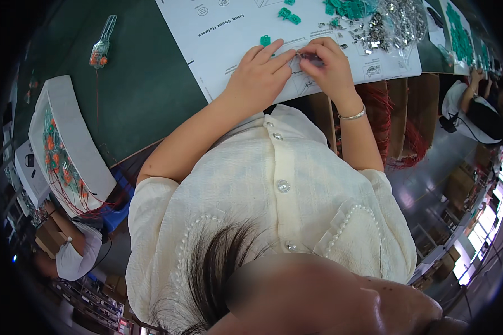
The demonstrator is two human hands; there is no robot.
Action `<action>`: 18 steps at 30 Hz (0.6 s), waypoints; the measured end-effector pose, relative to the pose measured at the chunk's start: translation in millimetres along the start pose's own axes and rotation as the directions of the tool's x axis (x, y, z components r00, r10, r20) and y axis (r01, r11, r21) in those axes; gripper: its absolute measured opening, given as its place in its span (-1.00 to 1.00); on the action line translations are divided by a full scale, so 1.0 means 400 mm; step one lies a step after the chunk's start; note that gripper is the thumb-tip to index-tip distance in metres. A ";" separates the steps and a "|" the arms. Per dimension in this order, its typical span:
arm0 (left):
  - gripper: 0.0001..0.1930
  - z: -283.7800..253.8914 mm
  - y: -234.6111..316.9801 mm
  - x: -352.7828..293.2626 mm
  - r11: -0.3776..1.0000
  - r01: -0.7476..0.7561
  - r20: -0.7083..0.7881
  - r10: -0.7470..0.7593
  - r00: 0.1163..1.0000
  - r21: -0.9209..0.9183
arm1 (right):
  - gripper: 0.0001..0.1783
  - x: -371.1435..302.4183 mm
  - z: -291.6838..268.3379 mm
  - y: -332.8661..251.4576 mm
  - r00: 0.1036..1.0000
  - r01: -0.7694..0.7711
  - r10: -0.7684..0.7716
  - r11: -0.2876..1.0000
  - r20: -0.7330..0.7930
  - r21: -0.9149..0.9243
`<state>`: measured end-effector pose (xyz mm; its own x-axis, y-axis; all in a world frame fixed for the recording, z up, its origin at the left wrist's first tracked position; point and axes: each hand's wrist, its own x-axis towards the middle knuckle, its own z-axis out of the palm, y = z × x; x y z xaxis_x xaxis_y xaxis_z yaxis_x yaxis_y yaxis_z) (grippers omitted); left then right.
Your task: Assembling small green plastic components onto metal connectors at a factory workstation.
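Observation:
My left hand (261, 78) and my right hand (331, 68) meet over a printed white sheet (207, 39). The right thumb and index finger pinch a tiny piece, too small to name. Against the same spot presses my left index fingertip, while the left thumb is hidden and the other left fingers stretch forward. A green plastic part (265, 41) lies just beyond the left fingers. Past the right hand are scattered small metal clips (355, 36) and a clear bag of metal pieces (402, 25). More green parts (289, 15) rest farther off on the sheet.
A dark green tabletop (145, 67) bears a clear-and-orange piece with a red wire (99, 58). At left stands a white bin (84, 134) of similar wired pieces. Cardboard boxes (416, 106) with red wires sit below the right edge. Other people (81, 245) work at both sides.

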<state>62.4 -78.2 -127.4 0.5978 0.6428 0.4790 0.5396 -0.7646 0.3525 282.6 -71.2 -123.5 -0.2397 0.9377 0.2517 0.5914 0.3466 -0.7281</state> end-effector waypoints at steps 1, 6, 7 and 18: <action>-0.90 0.006 0.002 -0.004 1.000 0.003 0.014 -0.004 1.000 0.031 | -0.79 -0.003 -0.004 0.000 1.000 0.016 -0.016 1.000 0.005 -0.007; -0.90 0.005 0.008 -0.005 0.994 0.001 0.063 -0.008 0.998 0.114 | -0.80 -0.005 -0.042 0.004 1.000 0.027 -0.028 0.999 -0.006 -0.018; -0.91 0.003 0.009 -0.001 0.998 0.023 0.049 -0.025 0.998 0.052 | -0.82 -0.006 -0.051 0.000 0.999 0.002 -0.002 1.000 -0.046 0.004; -0.79 -0.153 0.054 0.019 0.112 0.517 0.381 -0.549 0.744 -0.849 | -0.79 0.011 -0.044 -0.168 0.838 -0.507 0.345 0.207 0.423 0.837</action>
<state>42.1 -92.6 -66.8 0.3743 0.9161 -0.1437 -0.1336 0.2066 0.9692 255.2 -90.0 -62.1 -0.3226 0.8945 -0.3096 -0.4002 -0.4253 -0.8118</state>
